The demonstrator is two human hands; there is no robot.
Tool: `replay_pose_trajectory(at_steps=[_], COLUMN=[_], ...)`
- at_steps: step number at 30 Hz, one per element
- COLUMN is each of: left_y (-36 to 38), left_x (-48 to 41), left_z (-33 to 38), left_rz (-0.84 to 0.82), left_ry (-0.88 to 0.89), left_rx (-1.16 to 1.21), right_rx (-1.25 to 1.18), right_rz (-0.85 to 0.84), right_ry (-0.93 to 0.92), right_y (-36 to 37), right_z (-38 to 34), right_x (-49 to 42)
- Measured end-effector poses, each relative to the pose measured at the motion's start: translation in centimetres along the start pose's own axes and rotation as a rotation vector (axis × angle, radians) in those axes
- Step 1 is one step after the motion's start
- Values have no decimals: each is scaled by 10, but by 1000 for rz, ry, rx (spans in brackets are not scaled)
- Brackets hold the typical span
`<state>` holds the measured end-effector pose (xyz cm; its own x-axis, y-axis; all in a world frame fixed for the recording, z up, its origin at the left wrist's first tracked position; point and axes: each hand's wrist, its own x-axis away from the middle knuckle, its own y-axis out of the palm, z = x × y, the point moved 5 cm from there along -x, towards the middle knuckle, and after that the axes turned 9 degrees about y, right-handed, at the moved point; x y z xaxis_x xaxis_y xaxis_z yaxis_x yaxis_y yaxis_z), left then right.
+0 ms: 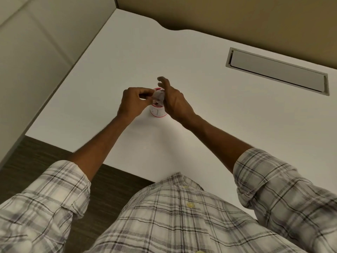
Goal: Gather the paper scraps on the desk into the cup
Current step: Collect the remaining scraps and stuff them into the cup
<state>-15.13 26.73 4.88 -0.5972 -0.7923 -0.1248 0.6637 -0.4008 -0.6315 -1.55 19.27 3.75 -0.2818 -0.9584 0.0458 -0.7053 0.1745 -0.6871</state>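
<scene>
A small white paper cup point(158, 111) with red rims stands upright on the white desk point(182, 139), mid-frame. Crumpled paper scraps point(159, 96) stick up out of its mouth. My left hand point(133, 102) pinches the scraps from the left with thumb and fingertips. On the right side of the cup my right hand point(173, 99) touches the scraps, its fingers partly spread and the upper ones lifted; whether it grips them I cannot tell. The hands hide most of the cup's rim. No loose scraps show elsewhere on the desk.
A grey recessed cable hatch point(277, 72) lies in the desk at the back right. Beige partition walls point(36, 52) close off the left and the back. Dark floor point(45, 161) shows below the desk's near-left edge.
</scene>
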Motion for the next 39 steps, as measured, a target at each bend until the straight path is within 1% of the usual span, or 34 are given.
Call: replay_pose_trajectory(at_steps=[3, 8, 10, 13, 15, 16, 19, 21, 22, 24, 27, 29, 32, 39], left_y=[2, 4, 7, 10, 11, 11, 10, 7, 6, 10, 28, 33, 38, 57], left_x=[-2, -4, -6, -8, -9, -10, -16, -20, -21, -22, -23, -24, -26, -39], left_z=[1, 8, 10, 14, 18, 20, 21, 21, 23, 27, 28, 23, 19, 20], left_rz=[-11, -15, -43, -102, -120, -128, -153, -142, -134, -176, -355, -402, -414, -560], left_ry=[9, 78, 82, 108, 114, 118, 124, 152, 178, 249, 365, 376, 338, 327], left_rx=[-20, -68, -97, -150, -167, -161, -151, -156, -151, -146, -300, -387, -436, -581], right_rx=[17, 145, 208, 233, 198, 135, -123, -196, -181, -45, 231, 314, 379, 313], right_rz=[40, 169, 170, 134, 147, 155, 237, 345, 387, 425, 407, 374, 377, 561], right_ry=[32, -6, -9, -44, -70, -60, 66, 139, 168, 208, 268, 325, 386, 529], right_y=[-3, -4, -5, -11, -19, -24, -42, -57, -63, -72, -76, -77, -82, -108], right_z=[-1, -3, 1, 7, 11, 14, 38, 65, 79, 110, 154, 180, 209, 237], right_x=[-4, -1, 0, 7, 15, 21, 40, 59, 72, 102, 154, 185, 225, 265])
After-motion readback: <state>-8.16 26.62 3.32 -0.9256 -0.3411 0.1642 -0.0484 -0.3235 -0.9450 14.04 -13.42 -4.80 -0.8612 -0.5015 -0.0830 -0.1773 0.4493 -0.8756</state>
